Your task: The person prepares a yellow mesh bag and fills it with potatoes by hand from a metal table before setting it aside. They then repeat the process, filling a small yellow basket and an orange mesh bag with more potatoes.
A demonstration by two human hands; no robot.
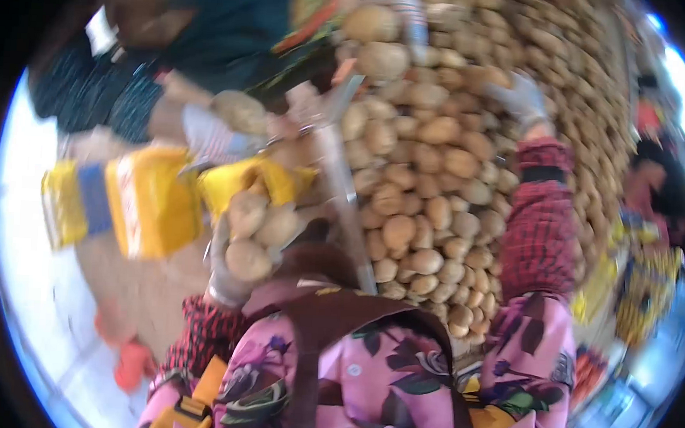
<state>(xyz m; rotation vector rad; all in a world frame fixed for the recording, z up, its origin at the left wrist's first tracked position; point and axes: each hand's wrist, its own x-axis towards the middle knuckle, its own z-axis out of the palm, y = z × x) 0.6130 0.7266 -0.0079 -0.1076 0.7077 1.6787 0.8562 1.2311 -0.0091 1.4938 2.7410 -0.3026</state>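
Observation:
A large pile of round brown potato-like produce (429,187) fills the middle and upper right of the head view. My right hand (520,99), in a pale glove, reaches over the pile with its fingers against one brown piece (485,78). At the lower left, my left hand (222,266), also gloved, curves around several larger round pieces (249,260). These lie beside an open yellow bag (239,181). Motion blur softens the fingertips of both hands.
A metal edge (333,167) borders the pile on the left. A co-worker's gloved hand (207,133) is near the yellow bag. Packed yellow bags (153,202) stand at the left. More people and yellow sacks (648,292) are at the far right.

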